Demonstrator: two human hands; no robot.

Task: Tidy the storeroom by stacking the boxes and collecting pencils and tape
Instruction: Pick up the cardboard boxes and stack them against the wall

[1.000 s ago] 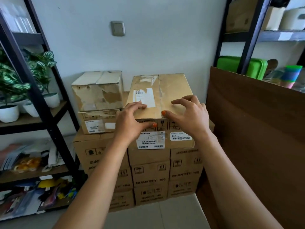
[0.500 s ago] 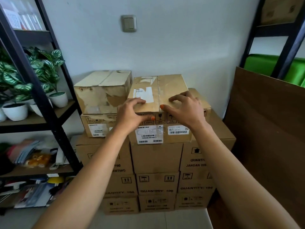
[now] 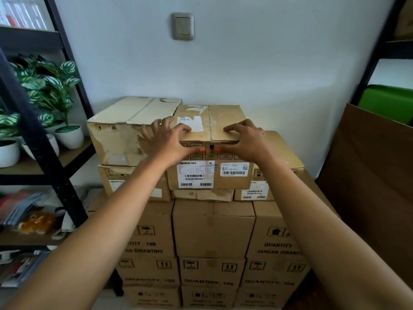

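Box (image 3: pixel 207 139) sits atop the carton stack (image 3: pixel 213 231), long axis running away toward the wall; left hand (image 3: pixel 166 142) and right hand (image 3: pixel 244 140) clamp its near top edge, fingers curled over, equally close.

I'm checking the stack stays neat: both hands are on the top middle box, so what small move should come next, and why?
Probably nudge the top box a little further back. Its front face overhangs the flatter box beneath, and the left hand and right hand already grip its near top edge, fingers on the lid and thumbs on the front.
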